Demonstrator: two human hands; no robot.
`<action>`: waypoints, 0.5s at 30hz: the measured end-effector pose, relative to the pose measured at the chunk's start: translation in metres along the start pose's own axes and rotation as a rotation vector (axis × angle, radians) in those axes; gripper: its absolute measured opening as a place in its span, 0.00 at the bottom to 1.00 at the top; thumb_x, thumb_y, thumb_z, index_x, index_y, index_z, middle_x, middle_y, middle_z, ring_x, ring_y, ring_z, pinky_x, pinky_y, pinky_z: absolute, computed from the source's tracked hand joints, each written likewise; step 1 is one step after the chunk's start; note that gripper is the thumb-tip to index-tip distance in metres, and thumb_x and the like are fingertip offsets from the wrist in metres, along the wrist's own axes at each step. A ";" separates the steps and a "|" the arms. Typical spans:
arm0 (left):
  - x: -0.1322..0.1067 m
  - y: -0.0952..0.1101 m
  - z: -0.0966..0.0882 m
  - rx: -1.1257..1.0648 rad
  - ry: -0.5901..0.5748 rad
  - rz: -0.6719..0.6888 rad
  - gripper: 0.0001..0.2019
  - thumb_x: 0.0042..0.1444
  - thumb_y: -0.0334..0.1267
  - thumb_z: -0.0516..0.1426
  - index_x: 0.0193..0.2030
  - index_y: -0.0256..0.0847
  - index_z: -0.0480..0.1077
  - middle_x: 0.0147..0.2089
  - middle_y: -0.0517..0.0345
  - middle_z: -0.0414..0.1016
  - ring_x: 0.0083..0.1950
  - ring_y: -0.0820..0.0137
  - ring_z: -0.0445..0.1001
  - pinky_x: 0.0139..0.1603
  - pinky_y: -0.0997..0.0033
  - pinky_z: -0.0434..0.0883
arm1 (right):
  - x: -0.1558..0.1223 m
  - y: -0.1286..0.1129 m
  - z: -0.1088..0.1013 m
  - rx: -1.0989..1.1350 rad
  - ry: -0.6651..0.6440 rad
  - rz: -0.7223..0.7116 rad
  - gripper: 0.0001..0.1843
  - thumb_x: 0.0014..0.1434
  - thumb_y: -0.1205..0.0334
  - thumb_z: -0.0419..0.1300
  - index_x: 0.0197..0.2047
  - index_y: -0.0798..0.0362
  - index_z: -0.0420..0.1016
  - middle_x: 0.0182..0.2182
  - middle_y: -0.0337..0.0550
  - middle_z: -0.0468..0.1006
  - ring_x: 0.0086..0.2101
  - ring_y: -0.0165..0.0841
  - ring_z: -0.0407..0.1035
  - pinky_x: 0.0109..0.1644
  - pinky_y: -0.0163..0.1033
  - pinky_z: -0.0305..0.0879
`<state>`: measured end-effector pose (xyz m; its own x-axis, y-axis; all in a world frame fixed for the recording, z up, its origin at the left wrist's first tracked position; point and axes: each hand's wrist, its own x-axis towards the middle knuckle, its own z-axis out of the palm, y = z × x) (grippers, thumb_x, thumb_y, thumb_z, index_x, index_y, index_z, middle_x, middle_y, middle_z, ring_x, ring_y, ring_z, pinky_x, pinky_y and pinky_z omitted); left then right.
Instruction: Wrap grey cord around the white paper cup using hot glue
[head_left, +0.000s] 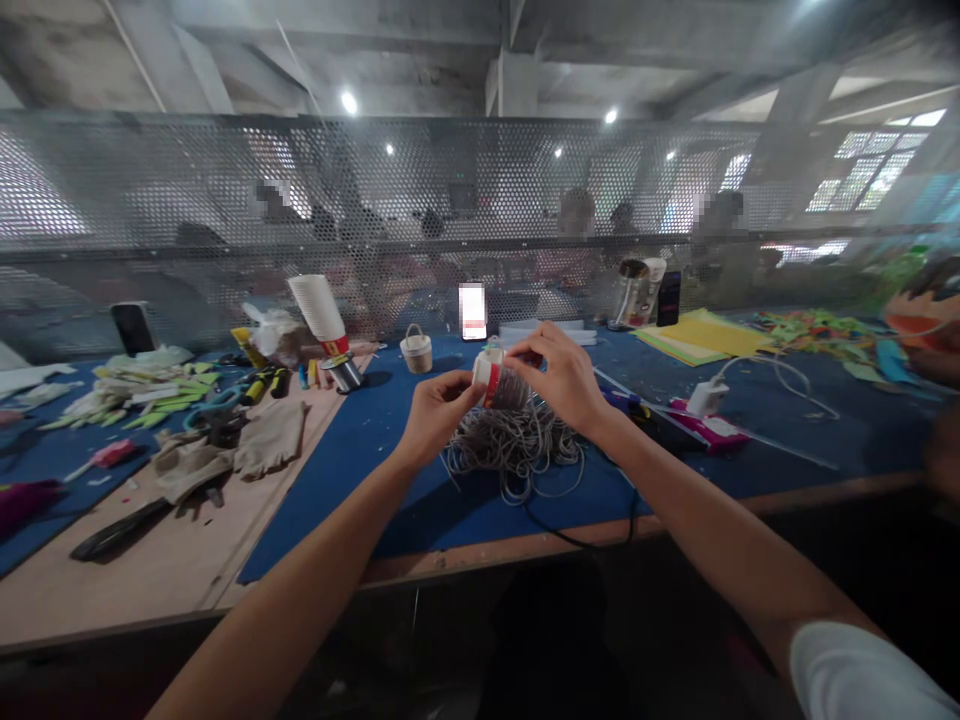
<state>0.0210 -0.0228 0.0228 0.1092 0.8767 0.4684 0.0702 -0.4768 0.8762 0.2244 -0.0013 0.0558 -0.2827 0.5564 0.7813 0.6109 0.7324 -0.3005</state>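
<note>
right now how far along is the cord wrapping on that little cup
Done: a finished-looking small basket stands on the blue mat. In hand: the left hand and right hand hold a small white cup with a red band, still bare on the side in view. Left: most grey cord lies loose in a pile underneath.

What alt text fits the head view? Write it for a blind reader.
Two bare hands, left hand and right hand, hold a small paper cup above a tangle of grey cord on a blue mat. Paper scraps lie left.
</note>
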 end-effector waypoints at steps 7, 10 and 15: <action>0.001 -0.001 0.000 -0.019 0.005 -0.003 0.11 0.55 0.44 0.64 0.36 0.37 0.80 0.33 0.54 0.79 0.35 0.69 0.74 0.39 0.71 0.70 | 0.002 0.001 -0.001 0.011 -0.005 0.018 0.05 0.65 0.58 0.61 0.39 0.48 0.77 0.36 0.41 0.72 0.35 0.32 0.69 0.43 0.40 0.63; 0.001 -0.002 0.000 -0.020 0.003 0.003 0.11 0.55 0.44 0.64 0.36 0.37 0.80 0.34 0.54 0.79 0.35 0.69 0.74 0.39 0.71 0.70 | 0.001 0.001 -0.002 0.009 -0.004 0.013 0.04 0.65 0.59 0.62 0.39 0.48 0.77 0.36 0.41 0.72 0.35 0.32 0.69 0.43 0.40 0.63; 0.001 -0.001 -0.001 -0.019 0.015 0.002 0.11 0.54 0.44 0.65 0.36 0.37 0.80 0.33 0.54 0.79 0.34 0.69 0.74 0.38 0.71 0.70 | 0.001 0.002 -0.003 0.011 -0.008 0.016 0.05 0.65 0.58 0.61 0.38 0.49 0.76 0.36 0.41 0.72 0.35 0.32 0.69 0.43 0.41 0.64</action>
<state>0.0206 -0.0209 0.0225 0.0948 0.8767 0.4715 0.0509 -0.4773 0.8772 0.2270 -0.0003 0.0579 -0.2790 0.5709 0.7722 0.6075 0.7277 -0.3185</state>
